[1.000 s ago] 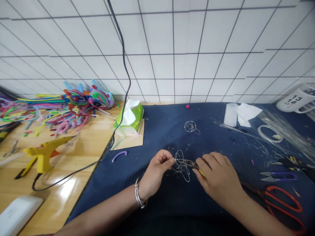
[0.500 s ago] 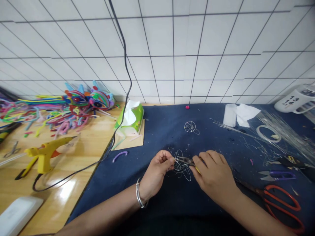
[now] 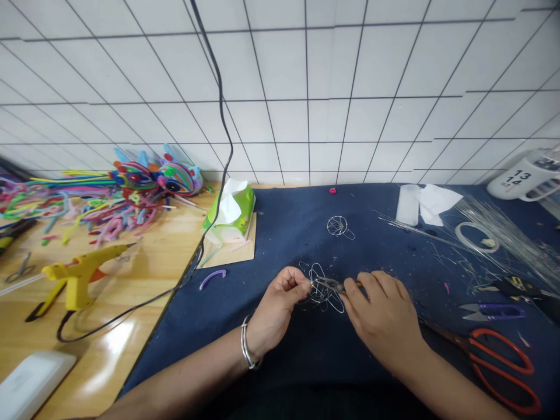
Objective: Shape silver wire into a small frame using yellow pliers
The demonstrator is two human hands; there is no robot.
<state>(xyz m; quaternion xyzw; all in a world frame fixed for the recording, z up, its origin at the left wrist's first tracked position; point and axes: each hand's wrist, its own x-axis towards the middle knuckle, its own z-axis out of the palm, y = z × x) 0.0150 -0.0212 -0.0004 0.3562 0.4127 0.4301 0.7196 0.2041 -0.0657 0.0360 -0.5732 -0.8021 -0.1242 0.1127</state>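
Note:
Near the middle of the dark blue cloth, my left hand (image 3: 280,306) pinches one side of a tangled wire shape (image 3: 322,294) made of thin silvery loops. My right hand (image 3: 380,315) is wrapped round the handles of small pliers (image 3: 330,284). Their jaws point left and meet the wire close to my left fingertips. Exactly where the jaws bite is too small to tell. Farther back on the cloth lies a small round wire frame (image 3: 337,226), touched by neither hand.
Red-handled scissors (image 3: 499,356), purple snips (image 3: 494,312) and a bundle of wires (image 3: 516,239) lie at the right, by a white mug (image 3: 522,175). At the left are a yellow glue gun (image 3: 81,274), its black cord, a tissue pack (image 3: 245,210) and colourful pipe cleaners (image 3: 114,216).
The wire shape has turned slightly, its lower loop swinging up and right. My right hand has tilted a little with the pliers. My left hand keeps its pinch.

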